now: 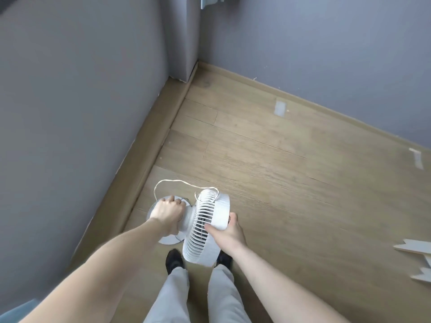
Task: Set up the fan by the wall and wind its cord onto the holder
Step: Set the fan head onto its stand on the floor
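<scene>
Both of my hands are on the fan (207, 227), which I hold in the air above my shoes, tipped over so the grille faces down and toward me. From the head view — the only one I have — my left hand (167, 212) is closed over the round base (168, 239), fingers curled across its top edge, and my right hand (229, 230) is wrapped on the rim of the white cage, thumb pressed on the slats. The cord (173, 181) arcs loose above the base in a thin pale loop and runs to the top of the cage; where its plug lies I cannot tell, and I cannot make out the cord holder.

The wall (70, 101) and its skirting board are just to my left, with bare wooden floor (268, 159) ahead, so the spot to stand the fan is near. A few pale board offcuts (415, 249) lie well apart on the right.

I judge the fan light — thin plastic shell, small motor — yet awkward, since the head likely pivots on its neck and could swing if I grip only the cage. The slats look thin and would flex under a squeeze, so the base and the solid rim are the sound places to hold. The cord is limp and will snag or trail unless I gather it before setting the base down flat.
</scene>
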